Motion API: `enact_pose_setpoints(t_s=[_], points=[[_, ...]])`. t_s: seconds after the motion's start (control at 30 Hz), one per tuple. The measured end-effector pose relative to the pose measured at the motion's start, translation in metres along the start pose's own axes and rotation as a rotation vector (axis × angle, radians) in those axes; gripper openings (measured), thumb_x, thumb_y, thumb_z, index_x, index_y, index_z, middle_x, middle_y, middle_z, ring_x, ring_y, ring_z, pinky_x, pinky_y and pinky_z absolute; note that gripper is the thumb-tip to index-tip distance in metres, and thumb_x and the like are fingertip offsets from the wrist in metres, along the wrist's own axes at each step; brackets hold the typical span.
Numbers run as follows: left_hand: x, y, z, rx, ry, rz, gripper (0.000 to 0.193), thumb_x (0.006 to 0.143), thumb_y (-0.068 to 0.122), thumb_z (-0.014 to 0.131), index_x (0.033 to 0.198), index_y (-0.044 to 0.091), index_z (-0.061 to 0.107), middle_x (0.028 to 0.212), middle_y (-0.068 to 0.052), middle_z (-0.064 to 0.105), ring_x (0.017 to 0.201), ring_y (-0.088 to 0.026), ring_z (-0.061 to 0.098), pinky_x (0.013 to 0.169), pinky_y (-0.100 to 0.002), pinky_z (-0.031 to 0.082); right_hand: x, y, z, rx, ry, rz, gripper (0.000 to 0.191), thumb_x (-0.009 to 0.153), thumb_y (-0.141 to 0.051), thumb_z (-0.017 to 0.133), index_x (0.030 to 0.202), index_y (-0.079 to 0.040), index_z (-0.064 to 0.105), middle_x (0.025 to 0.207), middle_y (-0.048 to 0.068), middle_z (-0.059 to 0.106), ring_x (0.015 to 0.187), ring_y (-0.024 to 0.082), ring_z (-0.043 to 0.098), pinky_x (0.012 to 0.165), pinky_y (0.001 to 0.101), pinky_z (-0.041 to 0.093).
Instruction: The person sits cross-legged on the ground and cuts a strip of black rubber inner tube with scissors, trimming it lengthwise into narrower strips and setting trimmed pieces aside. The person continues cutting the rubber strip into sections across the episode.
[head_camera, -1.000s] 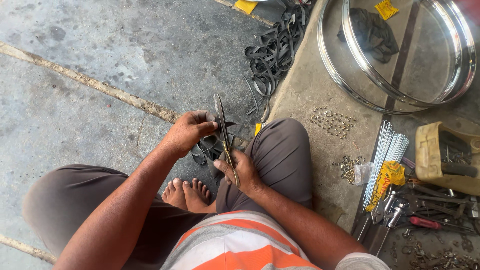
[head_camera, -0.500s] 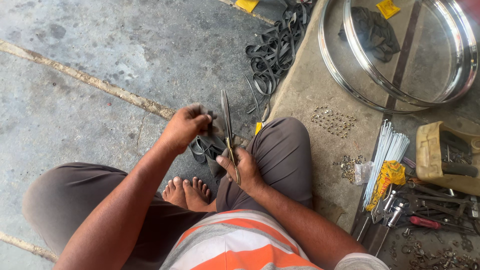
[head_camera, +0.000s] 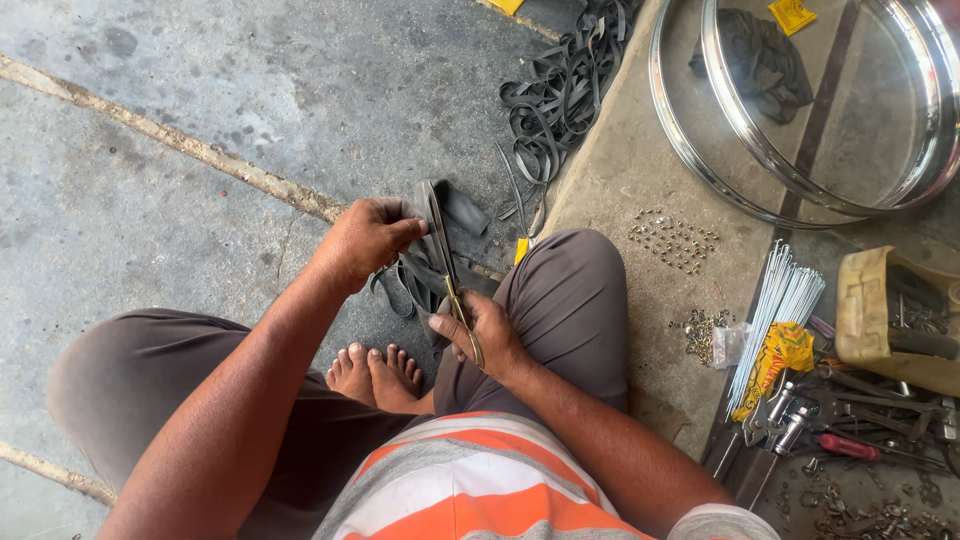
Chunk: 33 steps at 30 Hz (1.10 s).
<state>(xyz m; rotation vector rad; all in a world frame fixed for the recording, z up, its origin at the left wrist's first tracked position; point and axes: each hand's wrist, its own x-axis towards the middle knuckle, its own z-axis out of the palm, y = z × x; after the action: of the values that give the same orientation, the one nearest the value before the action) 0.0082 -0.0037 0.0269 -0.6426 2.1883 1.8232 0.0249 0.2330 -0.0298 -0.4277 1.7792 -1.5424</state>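
Observation:
My left hand (head_camera: 368, 238) grips a black rubber inner tube strip (head_camera: 440, 212) and holds it up over my lap. My right hand (head_camera: 484, 334) is closed on a pair of scissors with brass-coloured handles (head_camera: 458, 300). The blades run upward along the rubber, right beside my left fingers. More loops of the same rubber (head_camera: 404, 284) hang down between my hands toward my feet (head_camera: 372, 372). I sit with knees apart on a concrete floor.
A heap of cut black rubber strips (head_camera: 560, 90) lies ahead. Two steel wheel rims (head_camera: 760, 150) rest at upper right with a dark rag inside. Loose spoke nipples (head_camera: 672, 238), a spoke bundle (head_camera: 776, 310), a tan container (head_camera: 896, 320) and hand tools (head_camera: 850, 420) crowd the right.
My left hand has shifted slightly along the rubber and the scissors have tilted and slid a little further up the strip. My right hand stays by my knee.

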Motion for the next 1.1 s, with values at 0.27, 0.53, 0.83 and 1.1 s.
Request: enact_pose_setpoints(t_s=[0.27,0.53,0.83,1.1], points=[[0.0025,-0.0075,0.0035,-0.077,0.022,-0.065,0.016,0.092,0.021,0.073,0.092,0.006,0.079,0.065,0.000,0.063,0.053,-0.007,0.049,0.047,-0.025,0.039,0.0026,0.0023,-0.0006,-0.078,-0.015,0.022,0.034,0.093,-0.037,0.075,0.100,-0.007,0.060,0.069,-0.001,0.063,0.053,0.005,0.060,0.049,0.0237,0.052],[0.0051,-0.0080,0.0033,-0.083,0.028,-0.092,0.015,0.091,0.022,0.074,0.091,0.007,0.079,0.064,-0.001,0.063,0.051,-0.007,0.048,0.045,-0.025,0.037,0.0029,0.0007,0.0001,-0.107,-0.007,0.040,0.035,0.092,-0.038,0.075,0.099,-0.007,0.061,0.065,-0.001,0.061,0.051,0.006,0.059,0.047,0.0241,0.051],[0.0044,-0.0062,0.0024,-0.053,0.027,-0.079,0.017,0.092,0.023,0.075,0.089,0.006,0.078,0.064,-0.001,0.062,0.053,-0.007,0.049,0.046,-0.025,0.038,0.0028,-0.0022,0.0002,-0.185,0.014,0.039,0.034,0.093,-0.038,0.075,0.093,-0.008,0.060,0.057,-0.002,0.057,0.046,0.006,0.056,0.043,0.0249,0.048],[0.0054,-0.0073,-0.0005,-0.078,0.030,-0.079,0.016,0.092,0.022,0.073,0.088,0.006,0.077,0.063,-0.001,0.063,0.053,-0.007,0.050,0.046,-0.024,0.037,-0.0004,-0.0029,0.0013,-0.242,0.040,0.041,0.032,0.094,-0.035,0.074,0.090,-0.007,0.059,0.054,-0.001,0.057,0.042,0.006,0.055,0.040,0.0249,0.046]])
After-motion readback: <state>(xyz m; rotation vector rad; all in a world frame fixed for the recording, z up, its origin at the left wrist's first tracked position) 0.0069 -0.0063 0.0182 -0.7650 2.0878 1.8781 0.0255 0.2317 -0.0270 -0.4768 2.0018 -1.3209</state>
